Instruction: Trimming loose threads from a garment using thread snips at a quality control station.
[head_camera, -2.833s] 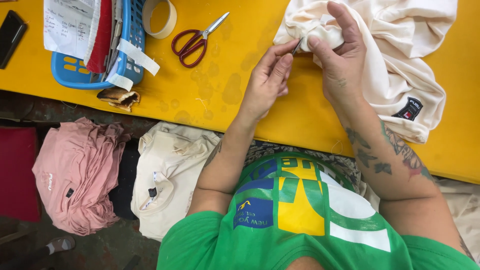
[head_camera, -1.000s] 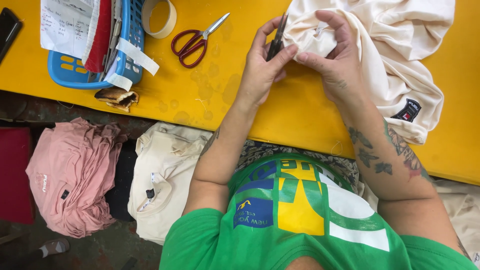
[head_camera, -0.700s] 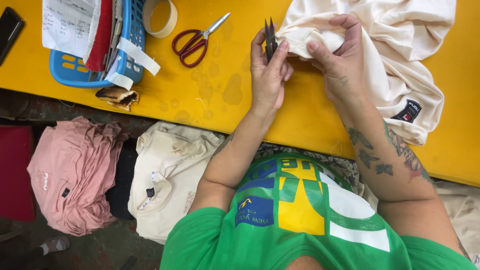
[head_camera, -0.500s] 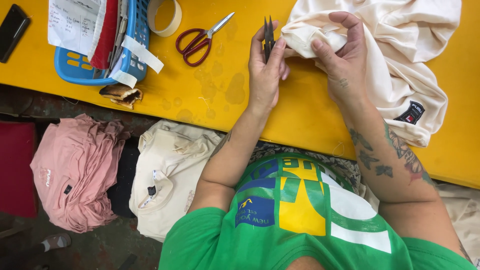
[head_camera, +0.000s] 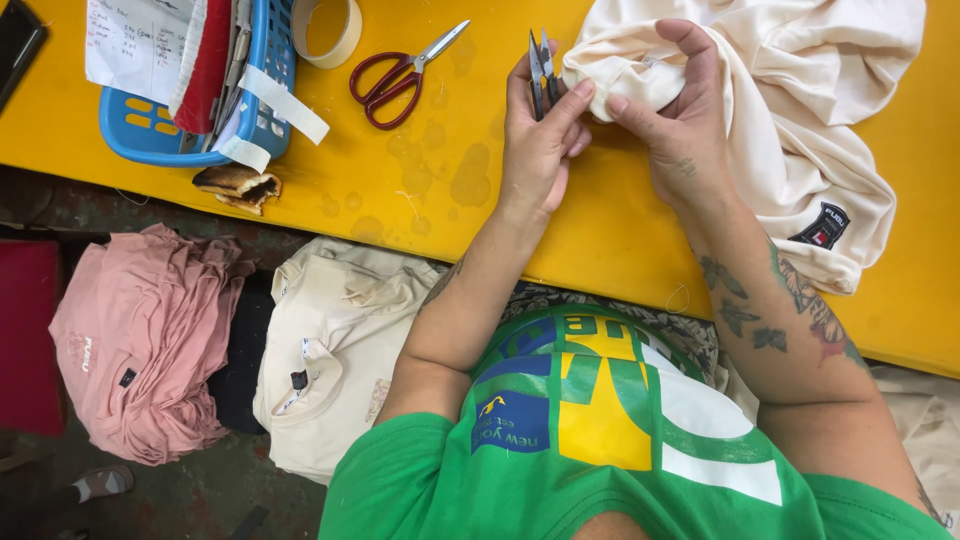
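Yellow tabletop (head_camera: 640, 240) fills the upper part of the view, stained in places, with a bare floor below its near edge. On it lies a cream cotton garment (head_camera: 800, 130) with a small dark label near its hem. The right hand (head_camera: 675, 125) bunches a fold of this cloth, thumb and fingers curled around it. The left hand (head_camera: 540, 135) grips a small pair of dark metal thread snips (head_camera: 540, 72) upright, blades pointing away, its thumb touching the same bunched fold. Red-handled scissors (head_camera: 400, 68) lie just left of the left hand, near a roll of beige tape (head_camera: 328, 30). A blue plastic basket (head_camera: 190, 115) holding papers sits at the far left. Below the tabletop, a stack of pink garments (head_camera: 140, 340) and a stack of cream garments (head_camera: 335, 350) rest side by side.
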